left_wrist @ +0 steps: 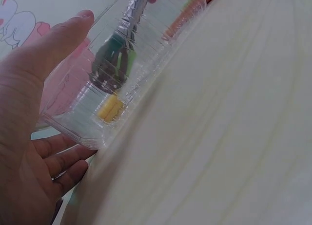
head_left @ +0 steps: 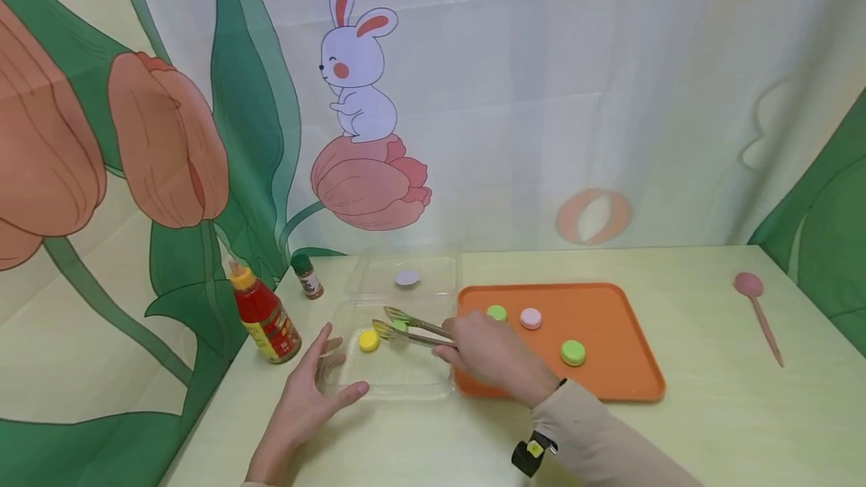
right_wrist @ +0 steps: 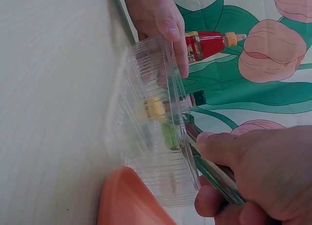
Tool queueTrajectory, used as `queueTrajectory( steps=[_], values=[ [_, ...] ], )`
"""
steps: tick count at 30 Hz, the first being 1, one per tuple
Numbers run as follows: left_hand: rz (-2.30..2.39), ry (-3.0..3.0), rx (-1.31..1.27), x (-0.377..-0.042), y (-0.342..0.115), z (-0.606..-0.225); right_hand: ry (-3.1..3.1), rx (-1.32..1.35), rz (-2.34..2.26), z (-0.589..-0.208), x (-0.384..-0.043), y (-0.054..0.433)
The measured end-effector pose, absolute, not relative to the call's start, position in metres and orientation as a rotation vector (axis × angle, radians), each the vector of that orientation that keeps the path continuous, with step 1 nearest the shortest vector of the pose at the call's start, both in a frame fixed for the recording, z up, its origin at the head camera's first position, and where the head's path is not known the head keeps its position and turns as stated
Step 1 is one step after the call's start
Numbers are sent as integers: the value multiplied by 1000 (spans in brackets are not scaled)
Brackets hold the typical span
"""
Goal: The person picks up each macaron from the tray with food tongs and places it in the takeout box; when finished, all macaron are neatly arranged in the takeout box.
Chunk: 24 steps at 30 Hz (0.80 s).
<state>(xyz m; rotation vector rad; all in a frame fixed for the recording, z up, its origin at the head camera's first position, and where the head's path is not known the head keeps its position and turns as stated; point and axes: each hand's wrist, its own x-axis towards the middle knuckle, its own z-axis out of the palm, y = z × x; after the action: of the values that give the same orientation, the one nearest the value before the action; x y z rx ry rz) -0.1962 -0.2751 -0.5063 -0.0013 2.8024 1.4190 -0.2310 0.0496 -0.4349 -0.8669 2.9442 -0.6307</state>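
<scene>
My right hand [head_left: 490, 352] grips metal tongs [head_left: 422, 333] that reach over the right side of a clear plastic box [head_left: 419, 389]. Inside the box, the tong tips stand at a green macaron [head_left: 400, 325]; I cannot tell whether they pinch it. Just left of the tips lies a yellow macaron [head_left: 368, 340]. Spread around the box's front left corner is my left hand [head_left: 307, 393], thumb along the front and fingers at the left side. In the left wrist view, its fingers [left_wrist: 66, 161] are beside the box's end wall.
Right of the box, an orange tray [head_left: 609, 382] carries two green macarons [head_left: 573, 352] and a pink macaron [head_left: 531, 318]. The box's raised lid [head_left: 372, 276] shows a pale oval. A red sauce bottle [head_left: 267, 318] and a spice jar [head_left: 307, 276] stand left; a pink spoon [head_left: 758, 310] lies far right.
</scene>
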Motion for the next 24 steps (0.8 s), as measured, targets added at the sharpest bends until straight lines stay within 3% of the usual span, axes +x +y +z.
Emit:
queueTrajectory(
  steps=[24],
  values=[
    [1417, 2804, -6, -196, -276, -508, 2985, -887, -750, -431, -222, 60]
  ],
)
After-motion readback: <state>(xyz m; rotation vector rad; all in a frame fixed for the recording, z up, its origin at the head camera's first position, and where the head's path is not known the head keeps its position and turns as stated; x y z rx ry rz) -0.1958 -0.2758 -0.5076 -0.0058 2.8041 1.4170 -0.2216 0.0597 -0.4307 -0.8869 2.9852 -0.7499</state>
